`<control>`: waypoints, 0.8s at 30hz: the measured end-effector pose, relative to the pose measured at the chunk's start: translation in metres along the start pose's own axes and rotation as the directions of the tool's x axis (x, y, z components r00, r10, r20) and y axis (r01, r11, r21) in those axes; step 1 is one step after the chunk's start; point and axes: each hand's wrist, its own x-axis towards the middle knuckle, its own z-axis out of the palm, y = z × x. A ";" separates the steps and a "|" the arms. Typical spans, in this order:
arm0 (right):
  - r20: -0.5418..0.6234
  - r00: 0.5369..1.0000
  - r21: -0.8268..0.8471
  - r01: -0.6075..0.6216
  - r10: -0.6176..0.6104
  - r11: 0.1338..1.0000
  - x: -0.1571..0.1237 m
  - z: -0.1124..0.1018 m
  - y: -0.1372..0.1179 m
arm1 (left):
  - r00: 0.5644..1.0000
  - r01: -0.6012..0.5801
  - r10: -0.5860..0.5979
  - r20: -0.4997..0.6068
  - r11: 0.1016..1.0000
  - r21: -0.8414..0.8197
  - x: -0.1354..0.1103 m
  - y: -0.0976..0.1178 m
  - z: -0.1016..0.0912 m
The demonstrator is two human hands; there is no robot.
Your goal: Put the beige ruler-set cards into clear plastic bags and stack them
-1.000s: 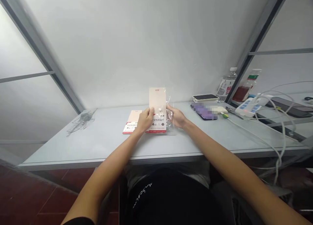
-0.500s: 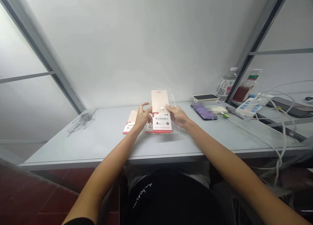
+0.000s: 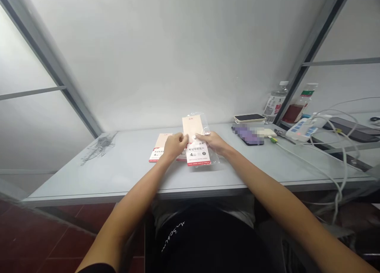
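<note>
Bagged packet (image 3: 198, 144) slid nearer on pale table (image 3: 124, 174); left hand (image 3: 175, 145), right hand (image 3: 214, 142) both gripping it.

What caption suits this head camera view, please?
Left hand and right hand hold a clear plastic bag around a peach paper packet over a pale grey table.

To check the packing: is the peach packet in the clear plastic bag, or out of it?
In: the peach packet shows through the clear plastic bag, whose film passes its top edge.
</note>
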 end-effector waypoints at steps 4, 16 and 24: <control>0.005 1.000 -0.036 -0.002 0.002 0.999 -0.001 0.001 0.000 | 1.000 -0.030 0.031 -0.006 0.993 0.114 -0.001 -0.001 0.001; 0.045 0.999 -0.110 -0.016 0.021 0.994 -0.003 0.009 0.002 | 0.999 -0.033 0.039 -0.021 0.965 0.260 -0.004 0.000 0.006; 0.010 1.000 -0.152 0.015 -0.013 0.988 -0.005 0.010 0.000 | 0.999 -0.038 0.034 0.023 0.985 0.169 -0.003 -0.003 0.005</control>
